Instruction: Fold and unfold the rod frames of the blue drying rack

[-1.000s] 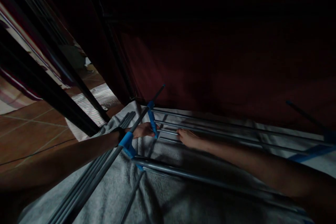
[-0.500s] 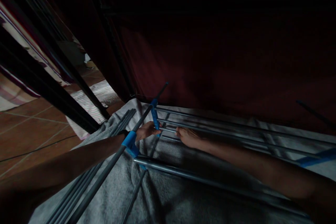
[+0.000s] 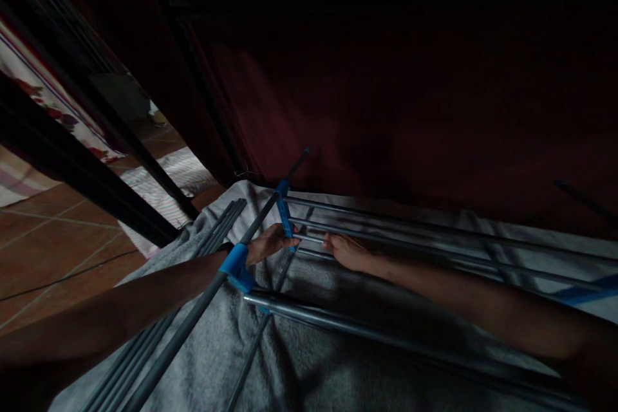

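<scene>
My left hand (image 3: 268, 243) is closed around the lower part of a blue plastic bracket (image 3: 284, 209), its thumb at the bracket's edge. My right hand (image 3: 348, 252) grips a thin grey metal rod (image 3: 310, 239), whose end meets that bracket. More thin rods run rightward, with another blue bracket (image 3: 586, 291) at the far right. A long grey pole (image 3: 186, 315) passes through the first bracket and through a nearer blue joint (image 3: 235, 265), with a thick shiny tube (image 3: 309, 310) beside it. My left forearm lies partly behind the pole.
A bundle of loose grey rods (image 3: 218, 232) lies left of the frame on a grey blanket (image 3: 284, 367). Behind stands a dark red panel (image 3: 386, 129). Dark posts (image 3: 111, 183), a striped cloth (image 3: 176, 170) and a tiled floor (image 3: 53, 251) are at the left.
The view has shifted slightly. Both hands keep their holds on the bracket and the rod, with hardly any visible movement.
</scene>
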The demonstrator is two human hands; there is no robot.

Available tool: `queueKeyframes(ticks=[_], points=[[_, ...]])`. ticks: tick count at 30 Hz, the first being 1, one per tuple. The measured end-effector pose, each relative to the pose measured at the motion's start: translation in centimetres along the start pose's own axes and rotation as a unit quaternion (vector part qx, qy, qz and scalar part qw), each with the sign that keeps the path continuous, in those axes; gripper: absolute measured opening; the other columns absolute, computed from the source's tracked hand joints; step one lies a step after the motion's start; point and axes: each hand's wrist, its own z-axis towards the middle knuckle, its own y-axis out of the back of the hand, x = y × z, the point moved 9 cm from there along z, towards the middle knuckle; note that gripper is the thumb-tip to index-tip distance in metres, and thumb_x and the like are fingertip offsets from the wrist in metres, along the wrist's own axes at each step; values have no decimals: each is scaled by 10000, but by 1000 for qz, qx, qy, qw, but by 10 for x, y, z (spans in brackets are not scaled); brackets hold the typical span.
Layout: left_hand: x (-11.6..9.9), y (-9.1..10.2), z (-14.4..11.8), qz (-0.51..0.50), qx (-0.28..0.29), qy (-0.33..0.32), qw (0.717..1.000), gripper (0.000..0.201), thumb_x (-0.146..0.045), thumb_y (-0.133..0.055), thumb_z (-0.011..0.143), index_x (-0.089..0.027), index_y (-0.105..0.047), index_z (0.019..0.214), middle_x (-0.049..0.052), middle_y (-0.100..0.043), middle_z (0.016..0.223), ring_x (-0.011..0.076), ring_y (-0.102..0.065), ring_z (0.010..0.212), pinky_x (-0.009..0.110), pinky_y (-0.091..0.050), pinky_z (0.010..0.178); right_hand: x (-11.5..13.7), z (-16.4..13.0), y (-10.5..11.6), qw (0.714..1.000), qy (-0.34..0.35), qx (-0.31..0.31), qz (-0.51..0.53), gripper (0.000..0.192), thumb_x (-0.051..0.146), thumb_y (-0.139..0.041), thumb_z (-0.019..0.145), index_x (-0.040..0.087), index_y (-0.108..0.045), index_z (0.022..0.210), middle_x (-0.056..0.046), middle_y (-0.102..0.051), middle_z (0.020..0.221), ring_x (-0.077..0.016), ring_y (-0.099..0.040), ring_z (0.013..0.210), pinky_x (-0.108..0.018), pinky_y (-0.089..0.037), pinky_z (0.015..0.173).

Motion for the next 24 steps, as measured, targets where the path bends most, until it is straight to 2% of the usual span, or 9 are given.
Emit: queueKeyframes(ticks=[6,11,15,20,24], points=[[1,-6,-3,-32,14,27,999,636,-648,-857,624,-218,-677,1057,38,-630,904,266,-591,976,407,-463,985,-4,-6,1,1000,-4,14,23,253,308,-422,1063,201,-652,1064,-88,-711,1106,-231,-652,1040,-324,-466,908],[1,-11,-1,-83,13,34,996,610,-590,-900,561,-213,-676,985,48,-640,916,279,-600,967,412,-473,955,-6,-11,5,1000,-5,14,26,237,316,-428,1065,217,-642,1066,-71,-712,1094,-223,-658,1039,-308,-466,911],[1,-15,-3,-80,21,45,996,594,-599,-909,548,-223,-681,946,61,-658,871,295,-590,951,418,-470,923,-6,-13,2,1000,3,12,13,245,308,-424,1064,201,-644,1076,-90,-715,1094,-235,-661,1026,-318,-466,894],[-7,-21,-10,-75,11,25,997,590,-627,-870,598,-216,-690,980,23,-620,828,248,-572,912,400,-458,939,-10,-14,-2,1000,10,7,21,231,307,-454,1053,201,-659,1041,-75,-717,1043,-226,-656,987,-314,-464,869],[-15,-24,-15,-77,7,11,997,575,-642,-859,620,-193,-687,935,9,-579,784,207,-533,812,380,-466,865,-15,-12,-5,1000,4,7,27,219,310,-473,1047,209,-667,1048,-66,-718,1052,-225,-656,998,-311,-466,881]])
